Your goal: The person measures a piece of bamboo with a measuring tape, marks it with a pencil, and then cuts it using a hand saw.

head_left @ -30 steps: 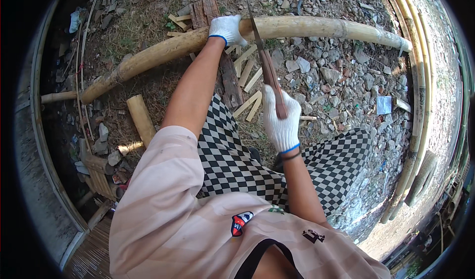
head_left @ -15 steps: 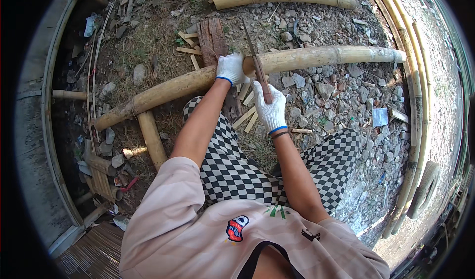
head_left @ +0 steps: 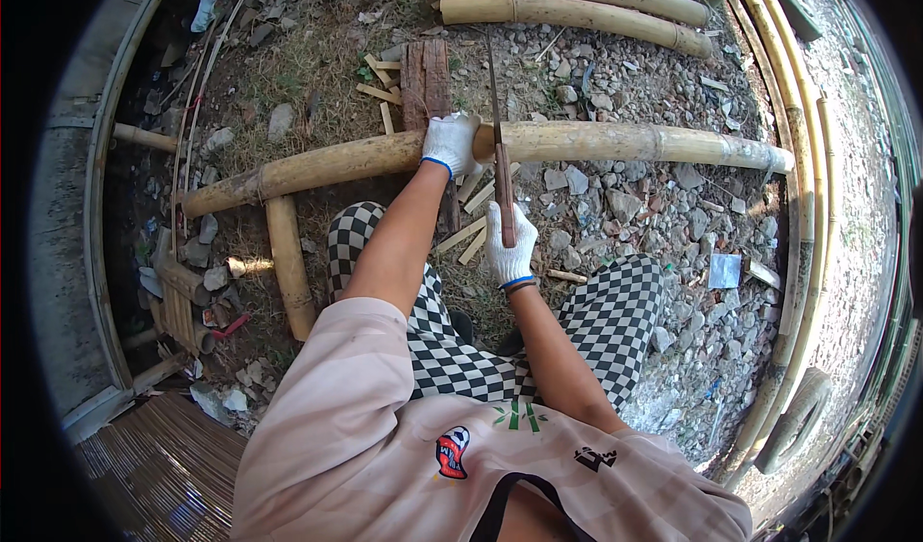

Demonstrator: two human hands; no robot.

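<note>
A thick bamboo pole (head_left: 615, 140) lies crosswise in front of me, slightly curved. My left hand (head_left: 450, 143), in a white knit glove with a blue cuff, is closed over the pole just left of a saw's blade. My right hand (head_left: 510, 246), gloved the same way, grips the long brown wooden handle of the saw (head_left: 505, 191). The narrow dark blade crosses the pole and points away from me, seen nearly edge-on. Its teeth and the depth of any cut cannot be made out.
A weathered wooden plank (head_left: 424, 80) runs under the pole, with bamboo strips (head_left: 463, 234) beside it. A shorter bamboo piece (head_left: 288, 268) meets the pole's left part. More cut bamboo lengths (head_left: 577, 11) lie beyond. Long poles (head_left: 810, 176) and a tyre (head_left: 793, 419) line the right, across rubble.
The view has shifted and turned slightly. My right hand has drawn the saw handle a little toward me, and the saw now points straighter ahead. My left hand keeps its place on the pole.
</note>
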